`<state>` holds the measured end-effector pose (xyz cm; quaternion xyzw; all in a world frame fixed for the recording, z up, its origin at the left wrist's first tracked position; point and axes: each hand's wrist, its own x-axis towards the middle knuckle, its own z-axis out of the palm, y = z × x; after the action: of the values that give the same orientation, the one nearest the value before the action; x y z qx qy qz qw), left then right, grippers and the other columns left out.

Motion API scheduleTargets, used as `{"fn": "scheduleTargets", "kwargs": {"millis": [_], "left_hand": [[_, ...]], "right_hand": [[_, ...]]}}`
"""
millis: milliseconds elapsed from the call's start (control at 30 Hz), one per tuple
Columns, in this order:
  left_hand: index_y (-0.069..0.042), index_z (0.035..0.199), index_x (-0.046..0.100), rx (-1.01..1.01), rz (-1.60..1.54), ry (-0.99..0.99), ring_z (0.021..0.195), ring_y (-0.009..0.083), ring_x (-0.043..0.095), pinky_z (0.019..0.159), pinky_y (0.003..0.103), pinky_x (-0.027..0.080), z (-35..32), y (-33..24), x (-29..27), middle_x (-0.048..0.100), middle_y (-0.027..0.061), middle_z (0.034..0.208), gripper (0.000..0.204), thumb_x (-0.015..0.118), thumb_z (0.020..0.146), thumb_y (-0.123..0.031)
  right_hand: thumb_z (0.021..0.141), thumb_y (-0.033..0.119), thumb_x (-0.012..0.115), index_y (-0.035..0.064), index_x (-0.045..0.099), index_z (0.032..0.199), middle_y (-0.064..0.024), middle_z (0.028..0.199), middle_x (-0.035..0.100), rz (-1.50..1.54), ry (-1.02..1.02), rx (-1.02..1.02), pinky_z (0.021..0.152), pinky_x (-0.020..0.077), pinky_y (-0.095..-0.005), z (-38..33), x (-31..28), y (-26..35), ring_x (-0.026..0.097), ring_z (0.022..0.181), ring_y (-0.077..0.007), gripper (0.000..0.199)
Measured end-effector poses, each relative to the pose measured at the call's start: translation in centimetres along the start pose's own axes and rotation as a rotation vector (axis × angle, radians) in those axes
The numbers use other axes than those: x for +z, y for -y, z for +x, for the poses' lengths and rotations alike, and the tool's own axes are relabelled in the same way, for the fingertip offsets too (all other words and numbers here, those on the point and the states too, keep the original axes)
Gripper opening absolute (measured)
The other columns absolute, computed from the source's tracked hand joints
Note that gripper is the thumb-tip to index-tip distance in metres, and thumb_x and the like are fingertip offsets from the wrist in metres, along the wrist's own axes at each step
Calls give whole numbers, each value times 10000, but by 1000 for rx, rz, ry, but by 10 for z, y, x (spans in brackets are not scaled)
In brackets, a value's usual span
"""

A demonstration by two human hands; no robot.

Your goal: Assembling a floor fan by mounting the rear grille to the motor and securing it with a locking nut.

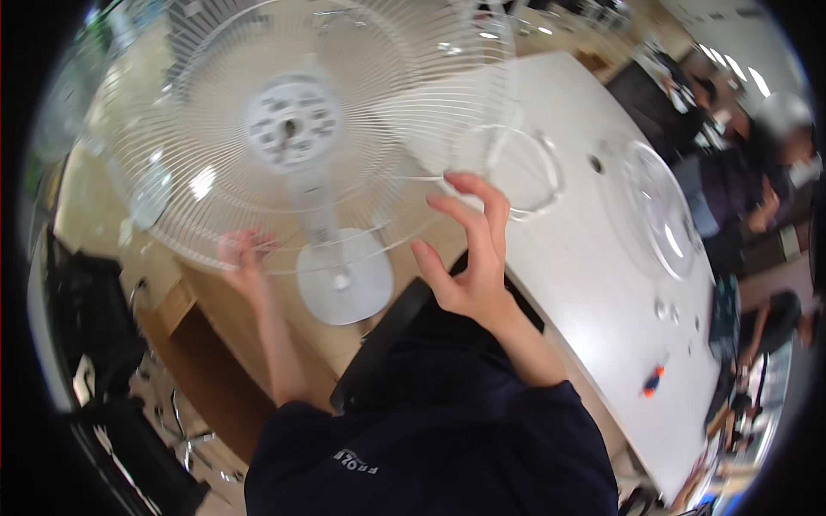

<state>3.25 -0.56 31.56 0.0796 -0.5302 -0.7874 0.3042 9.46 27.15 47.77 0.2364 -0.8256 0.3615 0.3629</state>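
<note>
A white wire fan grille (404, 90) fills the upper left, fixed around the pale motor hub (294, 120) of a standing fan. Below it the post runs down to a rounded white base (344, 297). At the grille's lower rim, my left hand (247, 254) is closed on the edge, its fingers partly seen through the wires and slightly blurred. My right hand (471, 249) is raised by the lower right of the grille, thumb and fingers spread and bent. Its index fingertip is at or very near the wires; I cannot tell if it touches.
On the white table (594, 318) at right lie a white ring (557, 176), a clear round plastic part (667, 211), small round pieces and an orange-and-blue tool (654, 381). An open cardboard box (202, 370) and black chairs (99, 318) stand at left. People (731, 193) are beyond the table.
</note>
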Motion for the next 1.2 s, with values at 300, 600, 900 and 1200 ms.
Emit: {"fn": "scheduleTargets", "kwargs": {"millis": [300,600,900,1200], "left_hand": [[35,1157,530,4,68,-26,829,241,654,687,353,527,23,23,-31,651,178,1058,320,601,964,-210],[29,1142,561,50,40,33,889,216,635,721,329,531,27,14,-24,644,163,1082,263,585,971,-170],[28,1207,552,15,80,-41,962,230,621,793,363,546,29,25,-36,622,164,1116,342,583,973,-220],[89,1235,493,-1,236,-41,1028,309,621,913,400,538,23,0,-24,601,223,1185,394,542,993,-218]], "right_hand": [[803,93,655,59,660,954,-116,991,662,-609,-112,647,855,466,-382,-139,-205,-129,625,956,-269,155],[794,106,536,101,672,994,-143,958,661,-1301,-318,1062,774,493,-449,-279,-451,-151,624,932,-331,241],[902,342,453,102,352,1459,-148,1526,321,-1327,398,1617,1072,328,-565,-341,-541,-216,262,1410,-401,614],[809,335,654,63,686,1013,-185,1103,662,-1330,-245,1528,869,500,-445,-307,-486,-172,626,1033,-347,342]]}}
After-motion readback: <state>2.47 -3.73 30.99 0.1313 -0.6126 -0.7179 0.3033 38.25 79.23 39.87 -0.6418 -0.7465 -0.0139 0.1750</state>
